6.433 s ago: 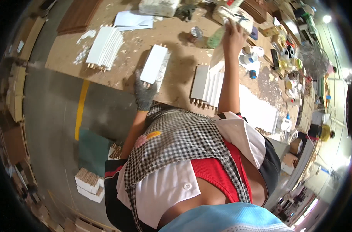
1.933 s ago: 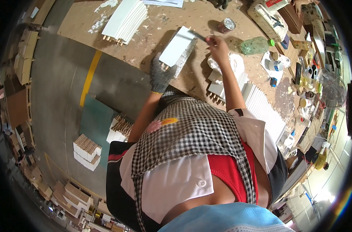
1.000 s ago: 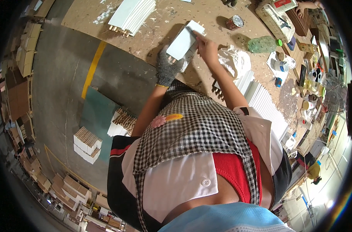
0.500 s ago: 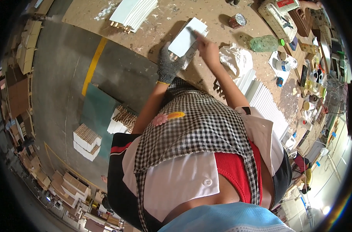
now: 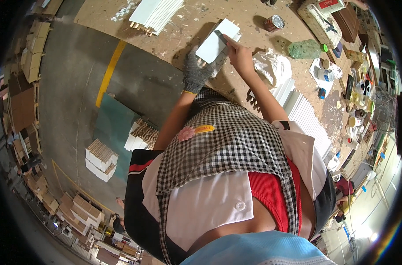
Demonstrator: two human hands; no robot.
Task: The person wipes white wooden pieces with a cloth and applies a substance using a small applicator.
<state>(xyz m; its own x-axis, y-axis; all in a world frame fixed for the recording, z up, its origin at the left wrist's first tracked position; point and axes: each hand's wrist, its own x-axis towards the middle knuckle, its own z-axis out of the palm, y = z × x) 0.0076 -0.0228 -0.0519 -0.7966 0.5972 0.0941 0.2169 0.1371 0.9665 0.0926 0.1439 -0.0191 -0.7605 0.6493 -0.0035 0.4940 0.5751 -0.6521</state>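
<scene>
My gloved left hand point(image 5: 195, 76) grips the white panel point(image 5: 215, 44) from below; right hand point(image 5: 239, 52) pinches a small tool on its edge — I'd keep the panel steady, strokes light.

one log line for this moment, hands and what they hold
left hand: gloved, holds white panel | right hand: bare, presses scraper blade on panel | below: workbench

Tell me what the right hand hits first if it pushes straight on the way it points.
Most likely the white panel that the gloved left hand holds: the right hand points up-left with a small tool already against it. Depth is hard to judge.
</scene>
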